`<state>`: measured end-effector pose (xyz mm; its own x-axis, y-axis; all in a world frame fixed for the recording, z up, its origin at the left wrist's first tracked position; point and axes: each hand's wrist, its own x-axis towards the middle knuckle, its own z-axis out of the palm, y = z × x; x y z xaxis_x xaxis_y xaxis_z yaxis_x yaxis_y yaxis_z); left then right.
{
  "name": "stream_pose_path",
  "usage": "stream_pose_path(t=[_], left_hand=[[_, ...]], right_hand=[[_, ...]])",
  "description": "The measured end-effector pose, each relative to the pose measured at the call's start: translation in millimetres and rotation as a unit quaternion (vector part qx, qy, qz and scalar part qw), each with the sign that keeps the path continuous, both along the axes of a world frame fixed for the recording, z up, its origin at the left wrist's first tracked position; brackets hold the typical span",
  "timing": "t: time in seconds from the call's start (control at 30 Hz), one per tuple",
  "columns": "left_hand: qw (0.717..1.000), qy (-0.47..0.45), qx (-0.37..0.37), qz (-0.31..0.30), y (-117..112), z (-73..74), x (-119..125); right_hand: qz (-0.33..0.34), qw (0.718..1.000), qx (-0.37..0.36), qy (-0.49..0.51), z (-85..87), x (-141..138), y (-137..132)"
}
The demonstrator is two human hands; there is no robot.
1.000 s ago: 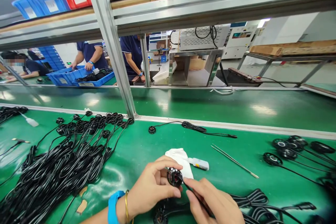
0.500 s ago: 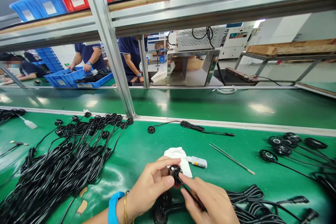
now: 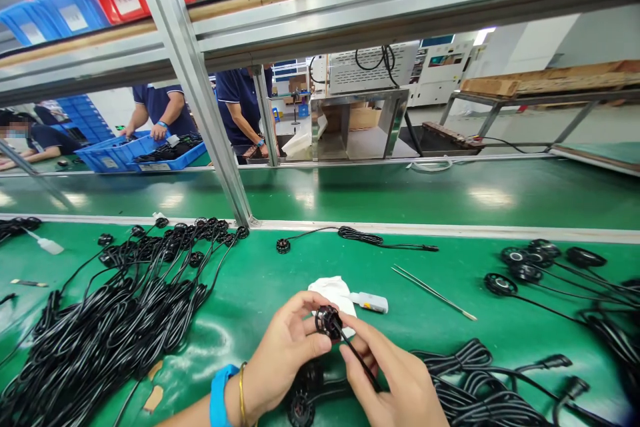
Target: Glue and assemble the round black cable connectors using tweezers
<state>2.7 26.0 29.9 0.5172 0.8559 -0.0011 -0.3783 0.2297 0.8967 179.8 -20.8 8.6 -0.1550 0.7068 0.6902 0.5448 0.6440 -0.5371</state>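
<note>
The left hand (image 3: 285,353) is half curled, its thumb and fingers closed about the rim of a small, round, black openwork part (image 3: 327,321). A blue wristband (image 3: 221,395) and a thin gold-coloured bangle (image 3: 243,392) are worn on the left wrist. The right hand (image 3: 395,373) is pinched nearly closed on a slim, glossy black cable (image 3: 357,355), which runs from the face of the part down between thumb and fingers; its lower fingers are folded out of clear sight. The part sits between the two hands, above a smooth green tabletop (image 3: 280,280).

Just beyond the hands lie a crumpled white cloth or tissue (image 3: 333,285) and, against its right side, a small whitish bottle (image 3: 373,302) with an orange mark. Farther out is a single coiled black cable (image 3: 360,235) with a round black end piece (image 3: 283,245). To the right of the bottle lies a slender metal tool (image 3: 435,292) with two thin prongs.

Left of the left hand, a large heap of bundled black cables (image 3: 125,320) covers the surface. Right of the right hand lie coiled black cables with connectors (image 3: 465,380); beyond them is a cluster of round black pieces (image 3: 525,263).
</note>
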Motion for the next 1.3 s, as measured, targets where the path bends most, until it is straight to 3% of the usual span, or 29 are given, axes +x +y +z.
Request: stream_pose_path(t=[0.3,0.47,0.67,0.93,1.1,1.3], left_hand=[[0.998,0.053,0.024,0.029,-1.9,4.2,-2.0],[0.999,0.025,-0.001,0.033,-3.0,6.7,-1.0],[0.999,0.007,-0.046,-0.008,-6.6,10.3,-2.6],[0.997,-0.016,-0.072,-0.022,-6.3,11.1,-2.9],[0.999,0.002,-0.034,-0.007,-5.1,8.9,-3.5],[0.998,0.046,0.038,0.001,1.1,6.3,-6.1]], right_hand=[[-0.014,0.998,-0.032,-0.057,-6.2,1.7,1.4],[-0.018,0.999,-0.046,0.016,-0.1,4.1,1.9],[-0.038,0.999,0.004,0.026,12.2,7.3,2.4],[-0.089,0.991,0.072,-0.073,10.4,9.7,2.1],[-0.104,0.982,0.114,-0.110,16.6,8.8,0.7],[-0.101,0.981,0.109,-0.121,19.5,7.2,-0.2]])
